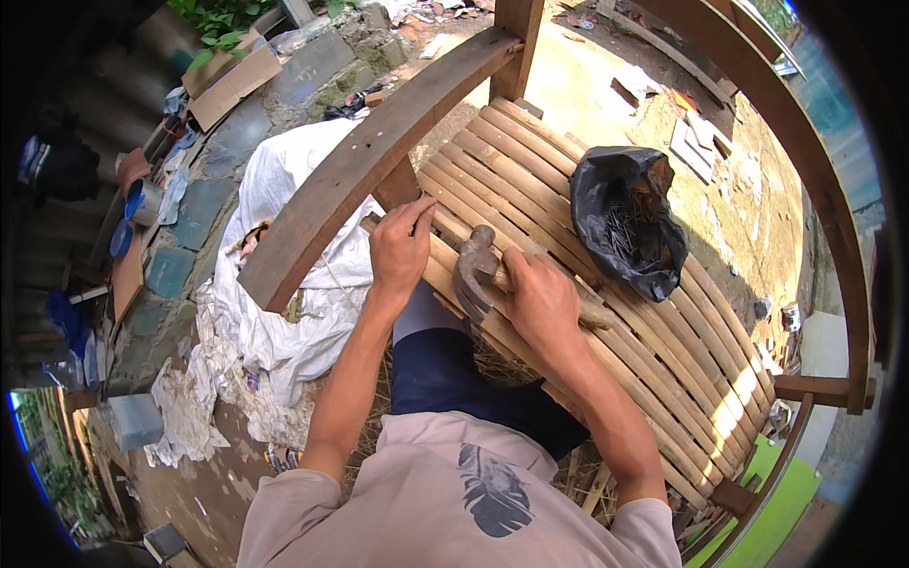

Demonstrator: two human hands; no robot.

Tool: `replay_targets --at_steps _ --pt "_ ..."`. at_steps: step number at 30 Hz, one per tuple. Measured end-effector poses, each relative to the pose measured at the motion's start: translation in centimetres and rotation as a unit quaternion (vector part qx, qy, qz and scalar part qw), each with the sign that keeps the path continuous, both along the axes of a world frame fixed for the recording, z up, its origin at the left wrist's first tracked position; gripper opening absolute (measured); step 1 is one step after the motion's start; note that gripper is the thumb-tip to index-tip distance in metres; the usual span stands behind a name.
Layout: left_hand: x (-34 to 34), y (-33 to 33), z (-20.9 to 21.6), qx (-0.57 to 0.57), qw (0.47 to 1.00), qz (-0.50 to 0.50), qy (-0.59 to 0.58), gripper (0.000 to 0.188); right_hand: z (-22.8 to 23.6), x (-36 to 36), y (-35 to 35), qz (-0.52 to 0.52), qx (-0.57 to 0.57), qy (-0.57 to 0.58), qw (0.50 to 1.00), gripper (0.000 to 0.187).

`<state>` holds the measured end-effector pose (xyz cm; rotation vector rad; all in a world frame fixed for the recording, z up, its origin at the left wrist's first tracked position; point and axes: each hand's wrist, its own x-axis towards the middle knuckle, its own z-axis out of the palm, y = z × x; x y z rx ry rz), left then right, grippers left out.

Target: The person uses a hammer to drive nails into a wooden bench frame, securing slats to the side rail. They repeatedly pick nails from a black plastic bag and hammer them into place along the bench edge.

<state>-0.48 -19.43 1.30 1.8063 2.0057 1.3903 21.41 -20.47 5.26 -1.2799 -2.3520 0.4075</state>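
My right hand (pixel 543 301) is wrapped round the wooden handle of a claw hammer (pixel 473 270), whose rusty head lies just above the bamboo slats (pixel 530 175). The handle's end sticks out past my fist, over the slats. At the left end of the slats, by a wooden post, my left hand (pixel 399 248) is closed in a pinch against a slat. Whatever sits between its fingertips is too small to name. On the slats, right of the hammer, rests an open black plastic bag (pixel 592 222) with many thin nails inside.
A curved wooden armrest (pixel 379 142) rises left of the slats, and another wooden rail (pixel 805 142) arcs along the right. White sheeting (pixel 284 189) lies on the left, beside a stone-block wall (pixel 204 213) with cardboard (pixel 232 90) on it. Rubble and boards lie beyond.
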Motion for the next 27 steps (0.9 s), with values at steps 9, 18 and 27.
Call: replay_targets --at_steps 9,18,27 --pt "0.1 0.2 -0.6 0.002 1.0 0.001 0.03 0.02 0.1 0.0 -0.2 0.0 0.013 0.003 1.0 0.018" --pt "-0.1 0.1 -0.7 -0.026 0.999 0.024 -0.005 0.024 -0.9 0.1 0.1 -0.002 0.024 0.016 1.0 0.02" --pt "0.2 0.2 -0.4 -0.028 0.999 0.034 -0.023 0.024 1.7 0.6 2.4 -0.001 -0.123 0.042 0.991 0.033"
